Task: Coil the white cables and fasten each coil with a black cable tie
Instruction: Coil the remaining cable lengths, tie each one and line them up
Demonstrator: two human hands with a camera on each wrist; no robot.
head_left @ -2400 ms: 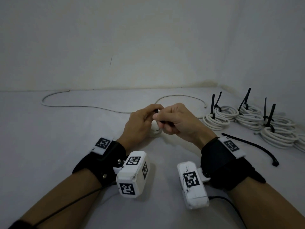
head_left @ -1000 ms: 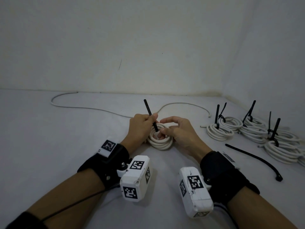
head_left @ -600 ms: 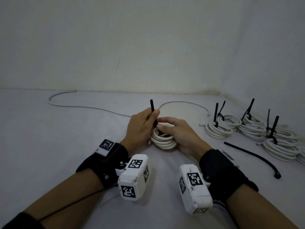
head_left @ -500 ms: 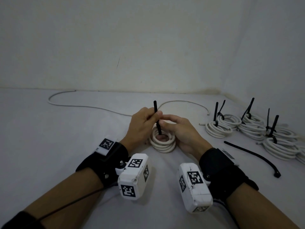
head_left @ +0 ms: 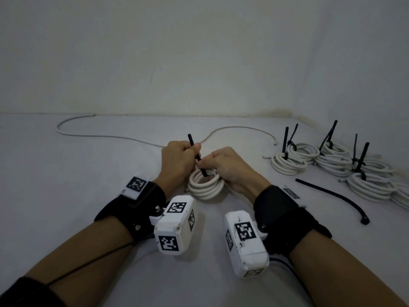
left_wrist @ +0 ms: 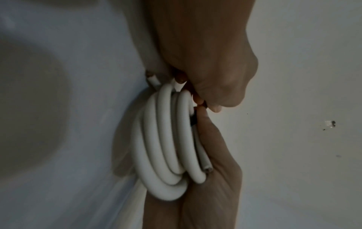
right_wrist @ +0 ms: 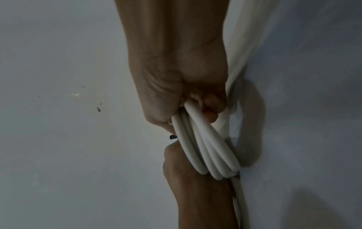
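White coil (head_left: 205, 185) lies on the table (head_left: 66, 185) between both hands. Head view: left hand (head_left: 177, 160) pinches the black tie (head_left: 195, 152); right hand (head_left: 230, 166) grips coil and tie; finished coils (head_left: 332, 160) far right. Wrist views: right-hand fingers (right_wrist: 210, 106) curl round the coil's strands.

Back wall (head_left: 155, 52): plain, pale, with one small dark mark
Side wall (head_left: 365, 63): plain and pale, on the right, meets the back wall in a corner
Floor (head_left: 66, 185): flat, light grey, a bit shiny
Corner (head_left: 294, 114): a little dirty where wall meets floor
Light: dim and soft, with faint shadows
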